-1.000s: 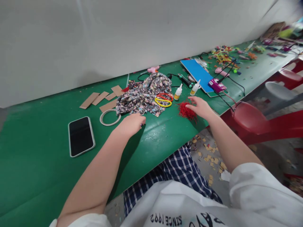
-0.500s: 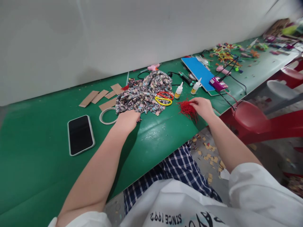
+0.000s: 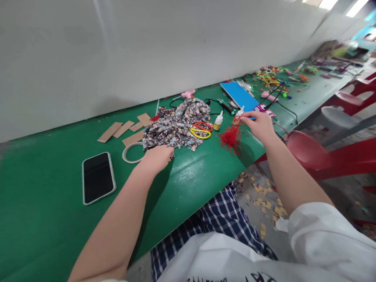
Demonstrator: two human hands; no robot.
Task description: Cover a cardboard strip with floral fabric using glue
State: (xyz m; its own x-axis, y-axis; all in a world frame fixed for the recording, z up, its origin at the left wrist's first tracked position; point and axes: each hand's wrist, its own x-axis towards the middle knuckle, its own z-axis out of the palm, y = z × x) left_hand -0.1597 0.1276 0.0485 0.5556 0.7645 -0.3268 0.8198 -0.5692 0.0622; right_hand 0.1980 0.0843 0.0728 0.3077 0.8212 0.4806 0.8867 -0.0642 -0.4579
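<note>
My right hand (image 3: 257, 124) pinches a few red strings at their top, lifted just above a tangled bunch of red strings (image 3: 230, 140) on the green table. My left hand (image 3: 158, 158) is closed low over the table, and a small bit of dark floral fabric (image 3: 172, 157) sticks out from its fingers. Right behind it lies a crumpled floral cloth (image 3: 179, 123), with red-and-yellow-handled scissors (image 3: 201, 133) on its right side. A white tape roll (image 3: 125, 154) sits against my left hand. Two small glue bottles, one in front (image 3: 217, 121), stand near the strings.
A phone (image 3: 99, 178) lies at left, with cardboard pieces (image 3: 110, 132) behind it. At the back right are a blue board (image 3: 239, 95), a purple box (image 3: 263, 108) with cables, and a pink glue gun (image 3: 269, 96). Red stools (image 3: 304, 149) stand beside the table.
My right hand has risen, drawing some red strings upward out of the bunch. My left hand stays closed in the same spot. The view has tilted slightly up.
</note>
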